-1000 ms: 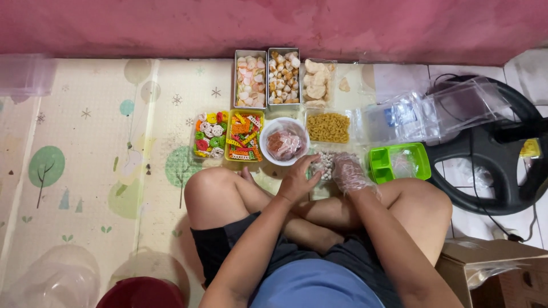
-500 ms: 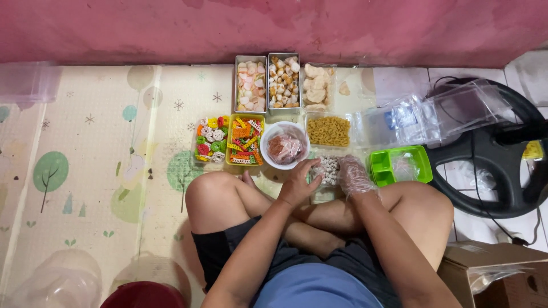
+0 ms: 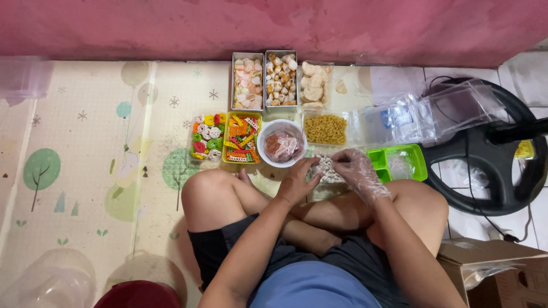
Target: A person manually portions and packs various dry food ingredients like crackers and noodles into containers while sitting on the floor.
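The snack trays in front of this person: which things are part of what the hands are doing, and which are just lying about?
In hand:
left hand
gloved right hand
clear container of small pale snacks
snack trays
white bowl
green divided tray

Lying about:
black steering wheel
cardboard box
patterned play mat

Metal trays of snacks: two, top centre, one of pink-white pieces point(image 3: 248, 81), one of brown-white pieces point(image 3: 281, 80).
Clear containers of snacks: five in view.
White bowl point(image 3: 281, 144): one, centre.
Green divided tray point(image 3: 398, 163): one, right.
Hands: two, a bare left hand point(image 3: 298, 181) and a gloved right hand point(image 3: 357, 171).
Cardboard box point(image 3: 495, 275): one, lower right.
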